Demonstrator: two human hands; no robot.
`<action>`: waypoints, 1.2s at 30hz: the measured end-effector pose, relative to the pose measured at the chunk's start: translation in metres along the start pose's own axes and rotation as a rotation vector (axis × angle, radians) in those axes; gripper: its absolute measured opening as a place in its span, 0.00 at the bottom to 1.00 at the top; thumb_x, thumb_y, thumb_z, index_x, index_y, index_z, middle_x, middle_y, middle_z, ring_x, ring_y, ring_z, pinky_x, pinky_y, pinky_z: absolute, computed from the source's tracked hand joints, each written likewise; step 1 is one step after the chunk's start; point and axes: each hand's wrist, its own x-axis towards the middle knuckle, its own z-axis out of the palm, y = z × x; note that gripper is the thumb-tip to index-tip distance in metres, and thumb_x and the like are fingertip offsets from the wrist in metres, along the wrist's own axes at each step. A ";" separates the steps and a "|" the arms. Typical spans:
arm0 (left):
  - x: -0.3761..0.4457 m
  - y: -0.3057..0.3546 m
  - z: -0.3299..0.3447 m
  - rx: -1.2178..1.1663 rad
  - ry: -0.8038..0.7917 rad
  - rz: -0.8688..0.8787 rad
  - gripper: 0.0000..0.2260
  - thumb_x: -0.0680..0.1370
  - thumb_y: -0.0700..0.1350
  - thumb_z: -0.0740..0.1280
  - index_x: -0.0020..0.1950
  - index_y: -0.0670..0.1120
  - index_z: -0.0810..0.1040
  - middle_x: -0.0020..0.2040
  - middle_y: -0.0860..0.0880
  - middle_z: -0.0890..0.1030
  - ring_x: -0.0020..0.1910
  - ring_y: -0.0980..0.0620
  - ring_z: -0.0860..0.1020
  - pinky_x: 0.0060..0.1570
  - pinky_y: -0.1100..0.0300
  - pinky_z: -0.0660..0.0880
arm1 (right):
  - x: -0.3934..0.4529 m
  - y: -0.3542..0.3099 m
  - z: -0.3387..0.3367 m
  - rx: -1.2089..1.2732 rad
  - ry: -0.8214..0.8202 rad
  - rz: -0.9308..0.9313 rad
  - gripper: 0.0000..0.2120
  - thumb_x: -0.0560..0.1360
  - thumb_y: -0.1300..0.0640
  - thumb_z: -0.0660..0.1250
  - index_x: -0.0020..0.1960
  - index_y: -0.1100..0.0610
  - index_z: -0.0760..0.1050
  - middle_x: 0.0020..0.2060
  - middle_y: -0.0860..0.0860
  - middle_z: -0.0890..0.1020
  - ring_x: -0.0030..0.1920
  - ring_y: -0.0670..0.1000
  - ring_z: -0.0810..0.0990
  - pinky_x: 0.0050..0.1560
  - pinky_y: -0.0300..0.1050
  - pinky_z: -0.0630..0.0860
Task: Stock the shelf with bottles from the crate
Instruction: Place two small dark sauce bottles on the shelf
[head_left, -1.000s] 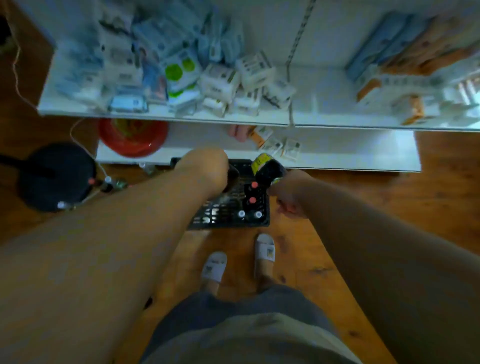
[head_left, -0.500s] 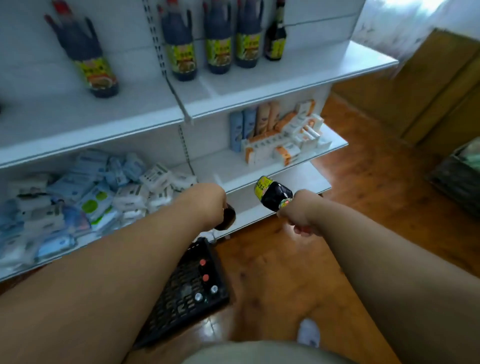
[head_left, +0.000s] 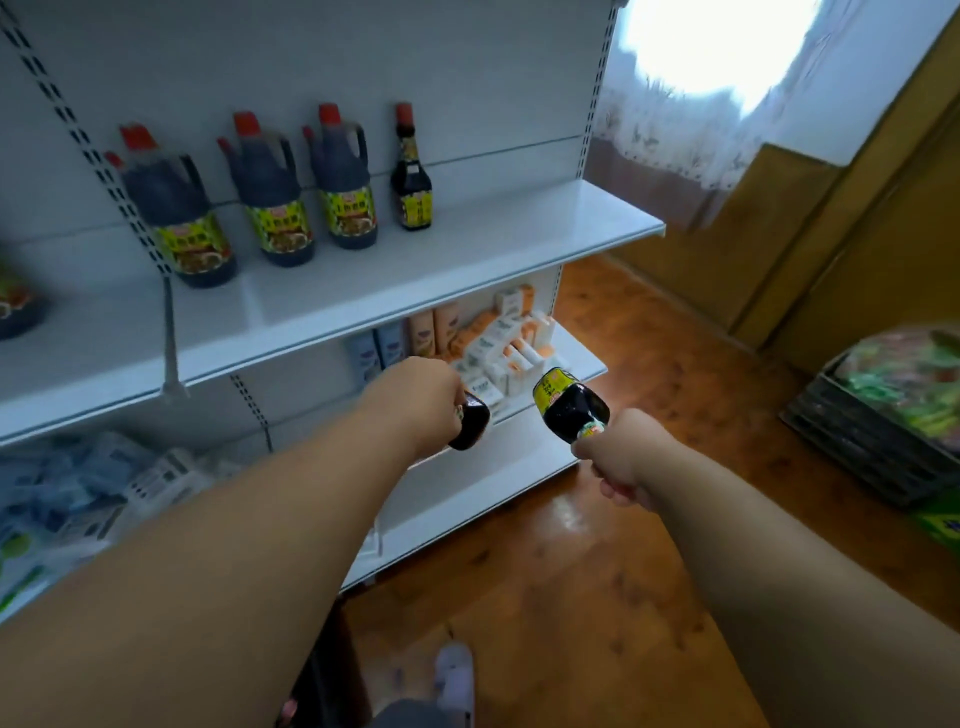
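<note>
Both hands grip a bottle: left hand (head_left: 415, 402) one (head_left: 470, 420), right hand (head_left: 621, 457) another (head_left: 571, 405). Stand them upright right of the small bottle (head_left: 411, 174) on the shelf (head_left: 467, 260)

Left hand (head_left: 415, 402) grips a dark bottle (head_left: 470, 423); right hand (head_left: 621, 457) grips a second dark bottle with a yellow label (head_left: 569, 402), base tilted upward. Both are held in front of the white shelf unit (head_left: 467, 260), whose upper shelf carries three jugs (head_left: 270, 197) and one slim bottle (head_left: 410, 176), all upright.

Both arms outstretched, left hand (head_left: 418, 408) and right hand (head_left: 621, 457) fisted.
</note>
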 end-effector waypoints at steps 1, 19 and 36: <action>0.020 0.002 -0.006 0.000 0.009 0.002 0.11 0.73 0.46 0.66 0.53 0.50 0.83 0.48 0.49 0.83 0.47 0.47 0.80 0.47 0.52 0.80 | 0.012 -0.011 -0.006 0.018 0.008 -0.015 0.08 0.74 0.62 0.67 0.47 0.62 0.69 0.35 0.59 0.73 0.22 0.51 0.68 0.22 0.36 0.64; 0.285 0.034 -0.118 -0.060 0.210 -0.115 0.11 0.73 0.45 0.69 0.54 0.50 0.83 0.49 0.47 0.83 0.48 0.47 0.80 0.47 0.56 0.79 | 0.219 -0.196 -0.127 -0.117 0.016 -0.288 0.08 0.72 0.60 0.67 0.49 0.63 0.72 0.33 0.59 0.76 0.21 0.52 0.71 0.26 0.41 0.68; 0.403 0.015 -0.133 -0.142 0.248 -0.576 0.10 0.71 0.41 0.68 0.51 0.48 0.74 0.43 0.48 0.77 0.39 0.49 0.76 0.38 0.55 0.77 | 0.338 -0.324 -0.157 -0.562 -0.298 -0.483 0.10 0.73 0.62 0.69 0.51 0.66 0.73 0.35 0.61 0.81 0.22 0.51 0.71 0.24 0.38 0.68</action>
